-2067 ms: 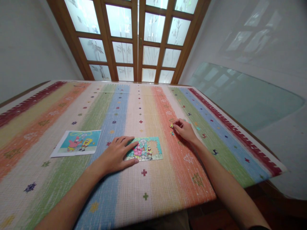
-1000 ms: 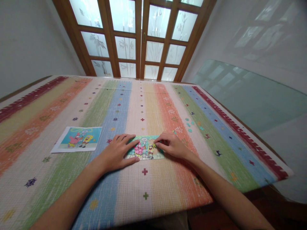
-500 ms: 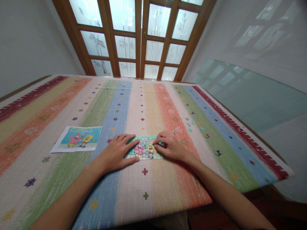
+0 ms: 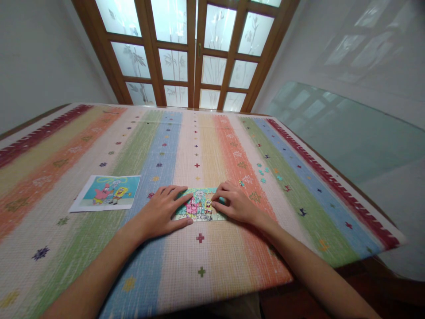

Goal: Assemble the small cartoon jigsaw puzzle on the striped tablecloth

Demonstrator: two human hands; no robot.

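- Puzzle (image 4: 201, 211): lower centre of frame, on surface (image 4: 222, 257).
- Your left grip (image 4: 166, 210): spread, over puzzle's left end.
- Your right grip (image 4: 235, 204): fingers bent at puzzle's right part; can't tell if pinching a piece.

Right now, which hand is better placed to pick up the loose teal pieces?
Probably the right hand: it is nearer the loose teal pieces, which lie beyond it to the right. The left hand is spread at the left end of the puzzle, so reaching them would mean crossing past the right.
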